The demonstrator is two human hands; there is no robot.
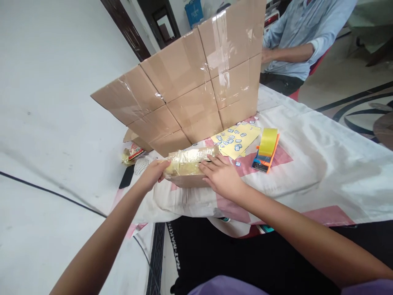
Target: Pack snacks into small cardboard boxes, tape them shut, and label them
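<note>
The left hand is partly closed on the near-left end of the box, which lies to its right on the cloth, in front of the upright cardboard. The box's long axis runs left to right, its taped side up, and both hands touch it, so neither is nearer. At its right end the right hand is open, fingers laid over the top, how firmly I cannot tell, with the tape apart to the right
</note>
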